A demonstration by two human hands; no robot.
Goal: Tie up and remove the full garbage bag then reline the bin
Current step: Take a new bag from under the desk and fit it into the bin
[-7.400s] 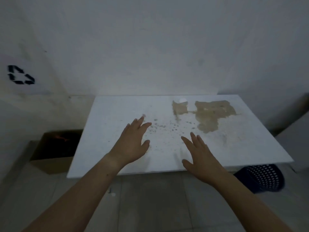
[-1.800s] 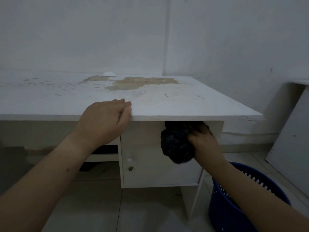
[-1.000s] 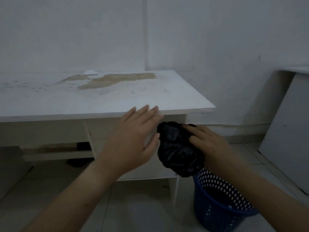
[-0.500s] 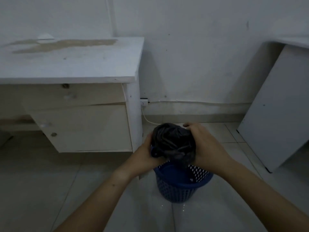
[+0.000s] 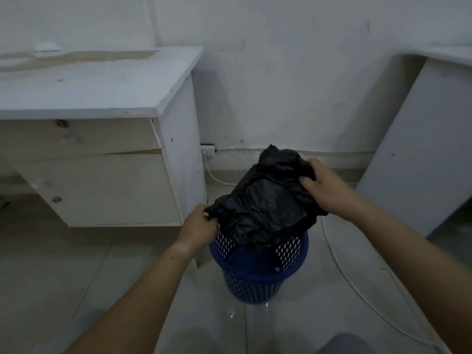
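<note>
Your left hand and right hand now sit farther apart, and the black bag, balled up a moment ago, spreads wide between them.

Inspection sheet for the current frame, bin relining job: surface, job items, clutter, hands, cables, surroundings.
Surface: tiled floor, a few wet spots at the bin's base.
Job's things: crumpled black garbage bag held above the blue perforated bin; bin upright on the floor, no liner visible over its rim.
Clutter: small white scrap on the white desk, whose top is stained.
Hands: left hand pinches the bag's lower left edge; right hand grips its upper right edge.
Cables: white cable from the wall socket passes behind the bag; white cable crosses the floor right of the bin.
Surroundings: desk left, white panel right, wall behind.
</note>
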